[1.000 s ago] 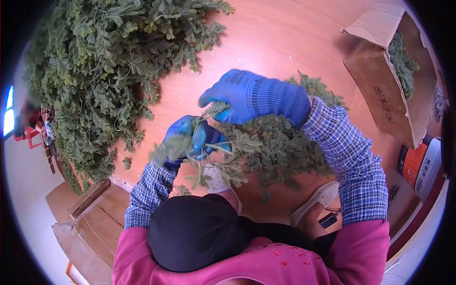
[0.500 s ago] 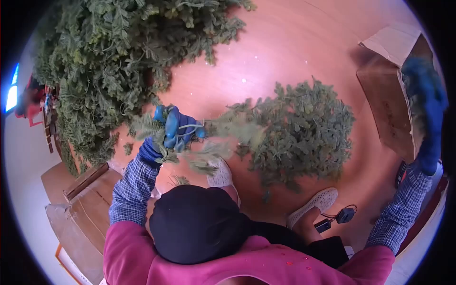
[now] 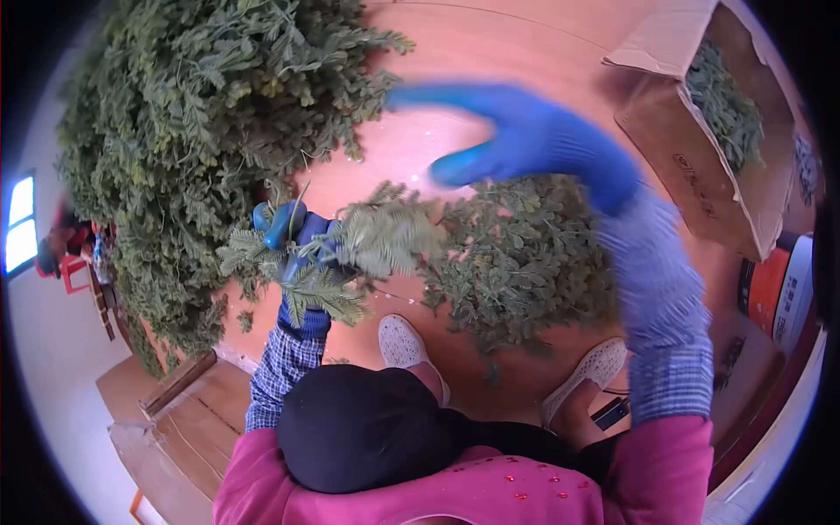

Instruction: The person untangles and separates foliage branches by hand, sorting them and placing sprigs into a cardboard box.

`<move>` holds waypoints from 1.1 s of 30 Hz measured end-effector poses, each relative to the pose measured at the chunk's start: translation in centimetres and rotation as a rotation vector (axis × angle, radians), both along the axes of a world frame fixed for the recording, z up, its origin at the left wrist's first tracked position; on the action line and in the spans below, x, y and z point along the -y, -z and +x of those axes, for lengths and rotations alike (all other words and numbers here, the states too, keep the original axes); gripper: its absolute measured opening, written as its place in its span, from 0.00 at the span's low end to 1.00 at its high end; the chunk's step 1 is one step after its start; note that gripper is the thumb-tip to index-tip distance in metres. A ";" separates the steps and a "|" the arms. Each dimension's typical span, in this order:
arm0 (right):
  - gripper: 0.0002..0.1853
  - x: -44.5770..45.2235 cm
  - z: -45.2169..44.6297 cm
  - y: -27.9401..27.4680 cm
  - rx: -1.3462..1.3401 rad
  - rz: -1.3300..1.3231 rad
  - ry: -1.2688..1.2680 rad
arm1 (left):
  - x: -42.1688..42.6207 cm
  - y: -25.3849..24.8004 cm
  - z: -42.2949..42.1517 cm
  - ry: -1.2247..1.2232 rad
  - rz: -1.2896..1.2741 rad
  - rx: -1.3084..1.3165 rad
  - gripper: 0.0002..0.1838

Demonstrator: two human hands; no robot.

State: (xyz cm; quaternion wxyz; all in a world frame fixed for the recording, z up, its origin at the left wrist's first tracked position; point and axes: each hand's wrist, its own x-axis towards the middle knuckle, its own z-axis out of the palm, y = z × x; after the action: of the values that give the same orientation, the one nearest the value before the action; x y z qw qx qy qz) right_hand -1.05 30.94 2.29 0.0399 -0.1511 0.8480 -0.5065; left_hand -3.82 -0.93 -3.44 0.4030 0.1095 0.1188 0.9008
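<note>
My left hand (image 3: 302, 238), in a blue glove, is closed around a few green leafy sprigs (image 3: 389, 236) that stick out on both sides of the fist. My right hand (image 3: 525, 140), gloved in blue too and blurred, is stretched out over the floor with thumb and fingers apart and nothing between them. Below it lies a smaller pile of leafy sprigs (image 3: 525, 262). A large heap of the same greenery (image 3: 201, 122) rises beyond my left hand, at the upper left.
An open cardboard box (image 3: 691, 166) with greenery inside stands at the right. Flattened cardboard (image 3: 192, 416) lies at the lower left. My shoes (image 3: 404, 343) flank the smaller pile's near side. A black plug-like device (image 3: 611, 413) is by my right foot.
My right hand has swung from the box at the far right to above the floor near the heap. My left hand has shifted slightly, still gripping sprigs. Greenery now shows inside the box.
</note>
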 end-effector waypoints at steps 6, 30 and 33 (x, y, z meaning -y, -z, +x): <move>0.34 8.2 -2.4 13.3 0.585 -1.089 -0.536 | -1.2 -1.7 2.0 -0.531 -0.371 0.078 0.20; 0.08 1.4 1.0 9.7 -0.259 0.442 -0.145 | -0.8 1.3 5.7 -0.350 -0.601 0.333 0.09; 0.09 -5.5 0.8 11.3 -0.059 0.540 0.169 | 0.5 0.9 4.0 -0.359 -0.302 0.314 0.05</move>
State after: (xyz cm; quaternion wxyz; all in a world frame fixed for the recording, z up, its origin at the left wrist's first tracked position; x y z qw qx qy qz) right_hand -0.26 36.40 -9.03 0.0117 -0.0785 0.9625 -0.2593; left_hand 0.20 -1.38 -4.31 0.2625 -0.1156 0.2055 0.9357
